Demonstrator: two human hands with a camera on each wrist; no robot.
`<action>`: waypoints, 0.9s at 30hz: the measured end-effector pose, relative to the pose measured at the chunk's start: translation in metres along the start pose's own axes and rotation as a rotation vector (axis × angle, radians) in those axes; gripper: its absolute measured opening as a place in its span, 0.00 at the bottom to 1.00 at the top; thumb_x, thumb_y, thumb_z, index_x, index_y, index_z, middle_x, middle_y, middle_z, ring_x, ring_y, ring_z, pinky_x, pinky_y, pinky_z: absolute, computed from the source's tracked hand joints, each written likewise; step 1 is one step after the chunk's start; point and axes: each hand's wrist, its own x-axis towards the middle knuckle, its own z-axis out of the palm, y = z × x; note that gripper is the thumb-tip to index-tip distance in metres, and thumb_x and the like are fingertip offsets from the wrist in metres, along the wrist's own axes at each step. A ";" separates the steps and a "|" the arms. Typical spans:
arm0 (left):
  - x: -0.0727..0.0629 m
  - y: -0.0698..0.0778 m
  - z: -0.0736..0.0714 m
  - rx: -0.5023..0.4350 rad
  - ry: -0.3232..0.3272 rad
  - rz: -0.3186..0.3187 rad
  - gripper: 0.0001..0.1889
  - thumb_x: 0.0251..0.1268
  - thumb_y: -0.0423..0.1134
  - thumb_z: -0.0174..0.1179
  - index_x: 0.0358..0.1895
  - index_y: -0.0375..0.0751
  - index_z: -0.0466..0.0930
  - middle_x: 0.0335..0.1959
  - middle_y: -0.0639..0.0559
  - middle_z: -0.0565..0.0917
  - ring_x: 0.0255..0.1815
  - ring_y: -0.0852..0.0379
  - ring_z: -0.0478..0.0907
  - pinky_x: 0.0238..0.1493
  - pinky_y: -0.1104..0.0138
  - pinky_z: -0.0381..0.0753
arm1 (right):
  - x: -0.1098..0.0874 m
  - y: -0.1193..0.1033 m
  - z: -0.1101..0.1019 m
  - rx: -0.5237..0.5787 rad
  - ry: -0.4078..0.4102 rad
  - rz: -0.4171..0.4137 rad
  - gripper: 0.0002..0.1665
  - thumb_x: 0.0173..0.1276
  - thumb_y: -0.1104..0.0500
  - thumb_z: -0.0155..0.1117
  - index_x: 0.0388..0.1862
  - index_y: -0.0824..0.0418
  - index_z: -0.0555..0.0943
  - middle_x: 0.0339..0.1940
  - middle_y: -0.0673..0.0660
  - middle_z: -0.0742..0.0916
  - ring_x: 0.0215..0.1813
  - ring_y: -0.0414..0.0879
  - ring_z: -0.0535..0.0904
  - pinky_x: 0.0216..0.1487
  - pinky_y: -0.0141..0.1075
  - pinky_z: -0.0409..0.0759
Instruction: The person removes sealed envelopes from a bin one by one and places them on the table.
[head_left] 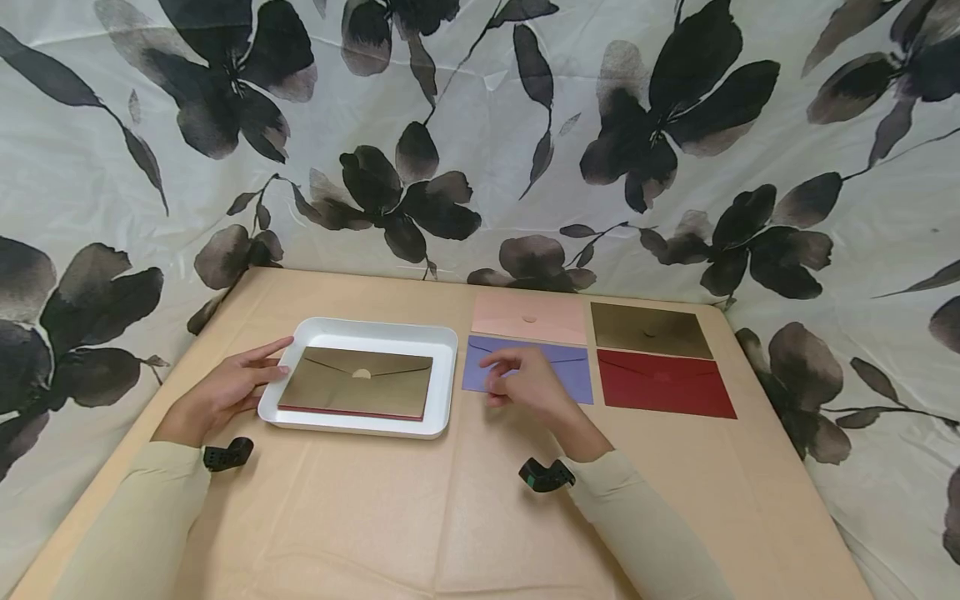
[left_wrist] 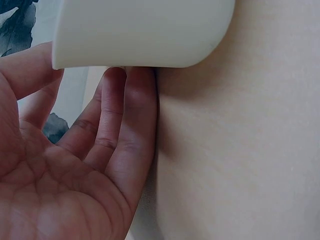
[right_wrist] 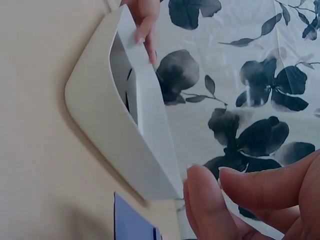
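A white tray (head_left: 362, 332) stands on the left half of the table. My left hand (head_left: 234, 389) holds its left edge, thumb over the rim and fingertips against the outer wall (left_wrist: 150, 35). Inside lies a gold envelope (head_left: 375, 393), flap side up, with a red edge (head_left: 352, 412) showing beneath it. To the tray's right, my right hand (head_left: 525, 383) hovers over a blue-purple envelope (head_left: 573, 377). Its fingers bend loosely, thumb and forefinger close together with nothing between them; the right wrist view shows a corner of this envelope (right_wrist: 132, 220) below them.
Behind the blue-purple envelope lies a pink envelope (head_left: 525, 315). A second gold envelope (head_left: 648, 329) sits at the back right, with a red envelope (head_left: 663, 382) in front of it. Floral fabric (head_left: 525, 200) hangs behind the table (head_left: 360, 517).
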 end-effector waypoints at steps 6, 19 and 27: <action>0.000 0.000 0.001 -0.012 -0.004 0.006 0.41 0.79 0.46 0.59 0.86 0.56 0.45 0.85 0.30 0.49 0.54 0.73 0.77 0.54 0.65 0.87 | -0.001 -0.006 0.011 0.035 -0.048 0.001 0.23 0.66 0.77 0.62 0.60 0.75 0.81 0.34 0.58 0.81 0.27 0.45 0.86 0.39 0.43 0.91; 0.001 0.003 0.001 0.009 -0.010 0.009 0.41 0.80 0.45 0.58 0.86 0.56 0.43 0.86 0.31 0.46 0.70 0.51 0.75 0.56 0.64 0.87 | -0.001 -0.018 0.044 0.193 -0.176 -0.002 0.27 0.72 0.71 0.60 0.69 0.72 0.74 0.61 0.74 0.81 0.54 0.59 0.87 0.60 0.46 0.87; 0.001 -0.001 -0.001 0.005 -0.006 0.008 0.42 0.79 0.46 0.59 0.86 0.55 0.44 0.85 0.30 0.49 0.63 0.63 0.75 0.56 0.64 0.87 | 0.005 -0.019 0.058 0.284 -0.175 0.036 0.29 0.73 0.69 0.57 0.72 0.72 0.70 0.73 0.73 0.74 0.69 0.65 0.76 0.67 0.50 0.83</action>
